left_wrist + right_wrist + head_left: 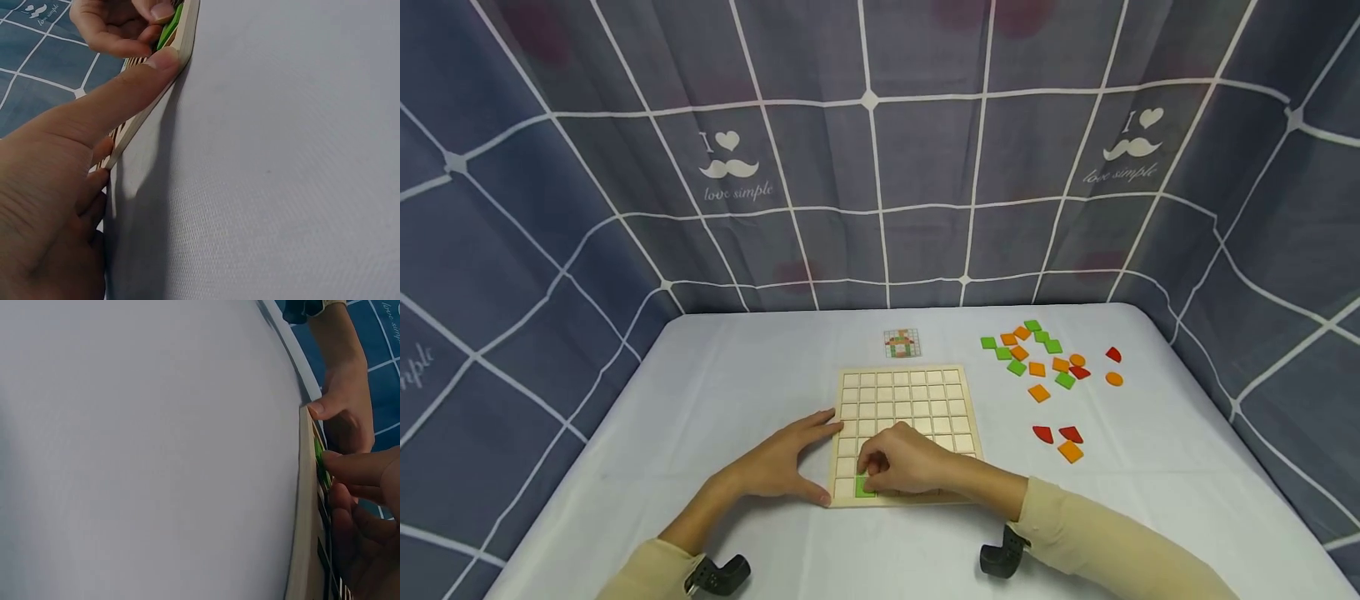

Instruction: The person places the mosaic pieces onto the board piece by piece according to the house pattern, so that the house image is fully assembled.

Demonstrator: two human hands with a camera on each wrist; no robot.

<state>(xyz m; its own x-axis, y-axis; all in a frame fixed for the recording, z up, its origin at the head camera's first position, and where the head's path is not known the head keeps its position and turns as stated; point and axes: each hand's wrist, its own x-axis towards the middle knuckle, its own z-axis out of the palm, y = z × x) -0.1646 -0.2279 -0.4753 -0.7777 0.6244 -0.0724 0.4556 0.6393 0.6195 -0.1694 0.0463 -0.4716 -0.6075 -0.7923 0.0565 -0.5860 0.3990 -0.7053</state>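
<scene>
A square wooden grid board (898, 379) lies on the table with rows of recessed cells. My left hand (786, 457) rests along its left edge, thumb at the near left corner and fingers stretched farther up the side. Over the near part of the board, my right hand (906, 458) has its fingers curled and pinches a green square tile (864, 487) at the second cell of the nearest row. From the left wrist, the green tile (169, 28) looks slightly tilted near the board's rim. The right thumb lies against the green tile (320, 459) in the right wrist view.
A small pattern card (902, 342) lies beyond the board. Right of it are scattered green tiles (1003, 353), orange squares (1039, 392), orange discs (1114, 379) and red quarter-round pieces (1042, 434). A grid-patterned curtain (925, 150) surrounds the white table (730, 367).
</scene>
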